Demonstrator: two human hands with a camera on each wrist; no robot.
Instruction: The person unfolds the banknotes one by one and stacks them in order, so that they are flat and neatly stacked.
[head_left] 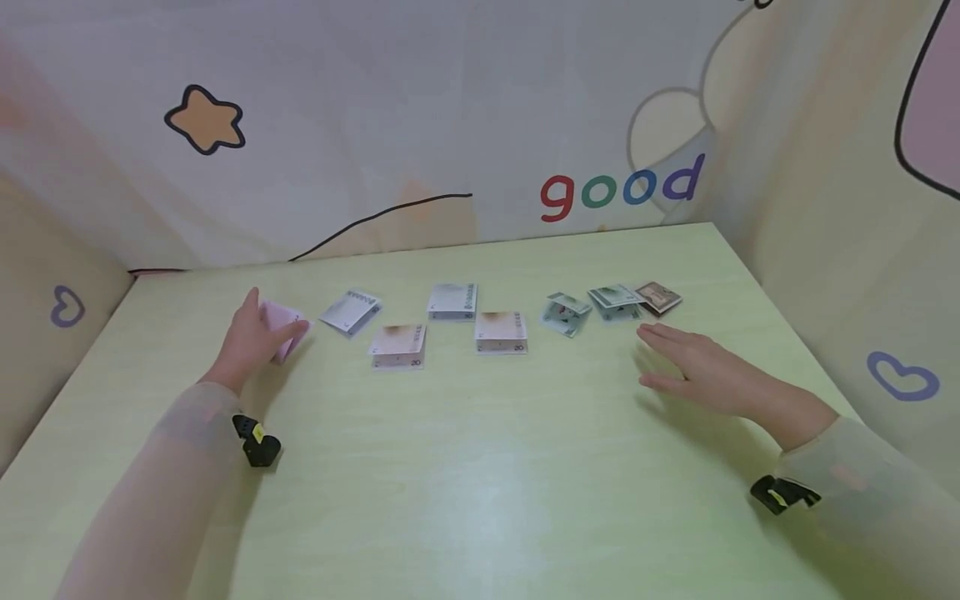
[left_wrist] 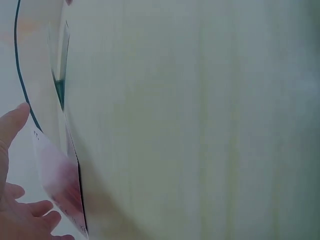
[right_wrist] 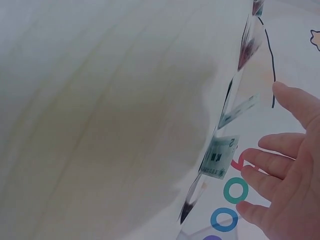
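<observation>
My left hand (head_left: 255, 340) hovers at a folded pink banknote (head_left: 281, 330) on the far left, its thumb passing over the note's right side in the head view. In the left wrist view the fingers and thumb stand apart, with the pink note beyond them. On the right, my right hand (head_left: 701, 371) holds nothing; its fingers reach loosely toward a folded brown banknote (head_left: 658, 297). Beside that lie two folded green banknotes, the nearer-to-hand one (head_left: 617, 302) and another (head_left: 566, 313) with its flap raised.
Mid-table are two folded tan banknotes, the left one (head_left: 398, 347) and the right one (head_left: 501, 332). Behind them sit two folded grey-blue banknotes, one tilted (head_left: 352, 312) and one straight (head_left: 452, 301). A printed cloth wall (head_left: 360, 125) borders the pale green table (head_left: 450, 467).
</observation>
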